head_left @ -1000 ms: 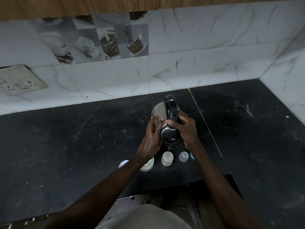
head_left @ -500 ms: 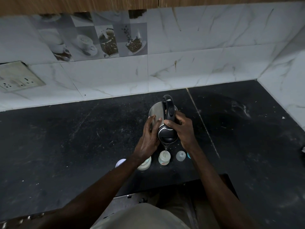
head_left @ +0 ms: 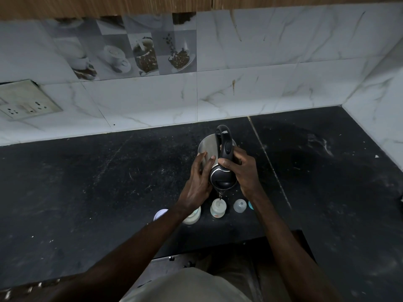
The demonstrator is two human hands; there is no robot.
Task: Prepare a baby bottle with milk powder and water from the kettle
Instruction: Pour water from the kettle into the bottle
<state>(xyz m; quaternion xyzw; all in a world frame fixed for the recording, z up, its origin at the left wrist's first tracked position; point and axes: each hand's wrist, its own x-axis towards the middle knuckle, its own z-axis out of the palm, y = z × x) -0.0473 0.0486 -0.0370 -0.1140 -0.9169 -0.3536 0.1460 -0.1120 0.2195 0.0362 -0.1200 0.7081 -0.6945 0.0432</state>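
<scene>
Head view, kitchen corner: you tip a steel kettle [head_left: 222, 168] over an open baby bottle [head_left: 218, 209] at centre frame. The spout points down twd the bottle mouth, w/ a thin trickle visible btwn the two. Your right hand [head_left: 245, 171] wraps the kettle's black handle, thumb across the front, fingers curled round it. Your left hand [head_left: 197, 182] lies flat against the kettle's steel side, fingers straight, pressing w/o gripping. The kettle is off the desk [head_left: 87, 182], held in the air just above the bottle. The bottle stands upright on the dark desk, just below centre, btwn your two wrists.

Lower centre, L to R near the desk's front edge:
- a white lid [head_left: 161, 214], partly hidden by your left forearm
- a pale container [head_left: 192, 217] just beside the bottle, top covered by your left wrist; contents can't be told
- the bottle itself
- a clear domed cap [head_left: 239, 205] near it on the right
- a teal item [head_left: 250, 206], mostly behind your right wrist; can't tell what it is

Upper frame: marble-look wall tiles [head_left: 283, 62], a block of coffee-print tiles [head_left: 141, 51] upper centre-left, a socket plate [head_left: 26, 101] at far left, a wooden cabinet [head_left: 109, 5] along the top edge. The desk is speckled w/ pale marks.
</scene>
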